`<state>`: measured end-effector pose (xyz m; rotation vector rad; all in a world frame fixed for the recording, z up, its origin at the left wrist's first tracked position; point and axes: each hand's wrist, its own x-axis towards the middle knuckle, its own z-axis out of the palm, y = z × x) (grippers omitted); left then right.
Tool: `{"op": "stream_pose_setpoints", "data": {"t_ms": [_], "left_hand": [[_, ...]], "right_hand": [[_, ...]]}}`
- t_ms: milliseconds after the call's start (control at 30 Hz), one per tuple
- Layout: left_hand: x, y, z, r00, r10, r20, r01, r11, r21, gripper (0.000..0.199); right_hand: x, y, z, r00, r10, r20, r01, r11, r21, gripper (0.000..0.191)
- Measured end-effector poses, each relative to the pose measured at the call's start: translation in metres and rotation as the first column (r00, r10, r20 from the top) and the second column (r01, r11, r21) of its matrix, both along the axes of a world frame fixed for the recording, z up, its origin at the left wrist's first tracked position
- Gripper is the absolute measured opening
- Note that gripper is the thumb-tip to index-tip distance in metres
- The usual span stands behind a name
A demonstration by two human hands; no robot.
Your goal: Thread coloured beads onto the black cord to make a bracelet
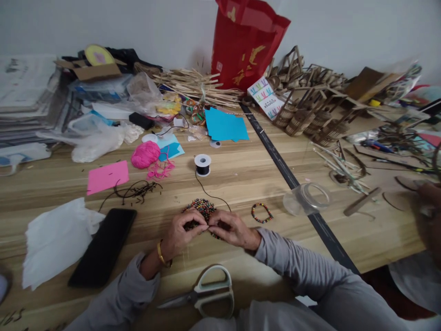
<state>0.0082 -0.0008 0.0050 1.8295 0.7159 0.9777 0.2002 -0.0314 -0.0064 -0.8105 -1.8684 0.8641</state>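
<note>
My left hand and my right hand meet fingertip to fingertip, both closed in a pinch. What lies between the tips is too small to make out. Behind and under the fingers is a heap of multicoloured beads, partly hidden. A thin black cord runs from a white spool to my right hand and disappears behind it. Right of that hand lies a beaded bracelet. White-handled scissors rest on the table below my hands, blades pointing left.
A black phone and white tissue lie left, near black cord scraps and pink yarn. To the right stand a clear plastic tub and small woven baskets. Another person's hand is at the right edge.
</note>
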Motion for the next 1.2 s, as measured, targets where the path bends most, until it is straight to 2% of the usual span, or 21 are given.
{"op": "stream_pose_setpoints", "data": {"t_ms": [433, 733, 1200], "left_hand": [[-0.0007, -0.001, 0.0031, 0.999, -0.006, -0.038, 0.009, 0.997, 0.082, 0.014], [-0.0002, -0.0012, -0.0012, 0.999, -0.007, -0.036, 0.011, 0.995, 0.096, 0.012], [-0.0018, -0.0019, 0.002, 0.998, -0.026, -0.06, 0.03, 0.997, 0.077, 0.011]], "right_hand": [[0.0014, 0.0025, 0.0065, 0.997, 0.065, 0.032, -0.066, 0.998, 0.025, 0.016], [0.0014, 0.0031, 0.0048, 0.998, 0.053, 0.043, -0.056, 0.996, 0.068, 0.014], [0.0037, 0.0026, 0.0046, 0.996, 0.059, 0.066, -0.064, 0.995, 0.075, 0.014]]}}
